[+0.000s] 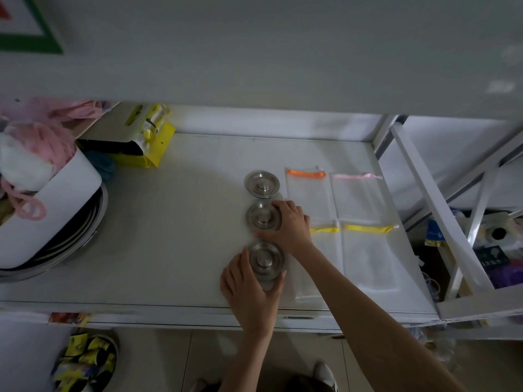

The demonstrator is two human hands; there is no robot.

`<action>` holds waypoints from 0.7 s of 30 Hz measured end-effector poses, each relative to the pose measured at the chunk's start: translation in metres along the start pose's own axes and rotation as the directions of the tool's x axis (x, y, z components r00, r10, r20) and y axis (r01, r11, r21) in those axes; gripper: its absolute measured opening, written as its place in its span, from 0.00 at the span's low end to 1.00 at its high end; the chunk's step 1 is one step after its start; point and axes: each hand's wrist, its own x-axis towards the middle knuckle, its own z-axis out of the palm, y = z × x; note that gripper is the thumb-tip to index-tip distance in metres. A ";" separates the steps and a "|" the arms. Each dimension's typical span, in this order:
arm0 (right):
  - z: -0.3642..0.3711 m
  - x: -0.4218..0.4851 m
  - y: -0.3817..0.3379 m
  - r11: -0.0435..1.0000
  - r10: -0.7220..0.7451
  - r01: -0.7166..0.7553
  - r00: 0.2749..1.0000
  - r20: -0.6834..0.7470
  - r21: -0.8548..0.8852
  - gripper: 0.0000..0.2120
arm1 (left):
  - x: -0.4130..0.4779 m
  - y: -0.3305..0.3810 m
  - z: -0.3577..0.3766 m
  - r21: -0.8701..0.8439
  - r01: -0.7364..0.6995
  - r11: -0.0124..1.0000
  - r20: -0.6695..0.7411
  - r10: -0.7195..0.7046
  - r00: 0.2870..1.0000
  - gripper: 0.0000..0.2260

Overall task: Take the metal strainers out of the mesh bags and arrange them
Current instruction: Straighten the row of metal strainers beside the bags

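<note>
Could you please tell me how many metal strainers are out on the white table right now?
3, in a column: the far strainer stands free, the middle strainer is touched by the right hand, the near strainer is held by the left hand. None seems hidden.

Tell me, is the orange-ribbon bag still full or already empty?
Empty, it seems. The orange-ribbon bag lies flat on the table with no bulge, and three strainers stand outside the bags.

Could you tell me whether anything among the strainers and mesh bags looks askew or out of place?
Nothing stands out. The three metal strainers sit in a fairly straight column on the shelf, with the four mesh bags laid flat beside them. The left hand and right hand are touching the nearer two.
</note>
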 end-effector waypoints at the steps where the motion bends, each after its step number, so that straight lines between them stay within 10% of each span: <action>1: 0.000 0.000 0.000 1.000 0.000 0.000 1.000 0.002 0.001 0.43 | 0.000 0.000 0.000 0.001 -0.002 1.000 -0.002 0.002 1.000 0.38; 21: 0.000 -0.003 0.001 0.999 -0.009 0.009 1.000 0.012 -0.032 0.43 | 0.000 0.001 -0.003 0.018 -0.005 1.000 0.017 0.005 1.000 0.39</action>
